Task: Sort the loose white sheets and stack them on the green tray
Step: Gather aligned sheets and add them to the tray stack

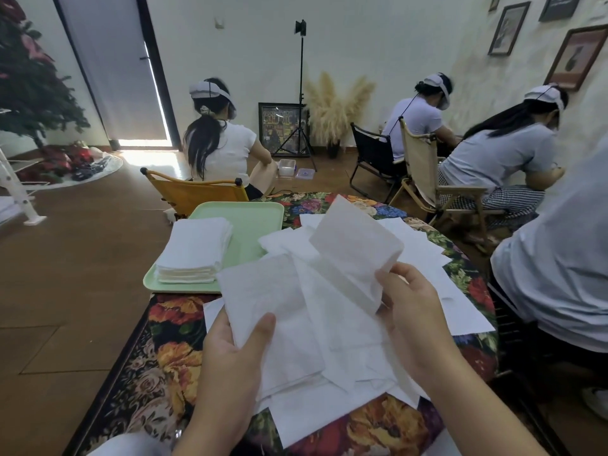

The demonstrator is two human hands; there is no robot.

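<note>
The left hand is pinching one white sheet (the right hand is gripping another); the green tray is lying at eleven o'clock, nearer the left.

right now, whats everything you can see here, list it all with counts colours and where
green tray: one, pale green, far left part of the table
stacked sheets: one neat pile, white, on the tray's left side
loose sheets: many, white, spread over the table's middle and right
held sheets: a few, white, lifted in both hands
floral tablecloth: one, dark with red and orange flowers, covers the table
seated people: four, light tops, behind and right of the table
folding chairs: three, yellow, black, tan
tripod stand: one, black, by the far wall
left hand: pinches a sheet's lower edge
right hand: grips the raised sheet
</note>
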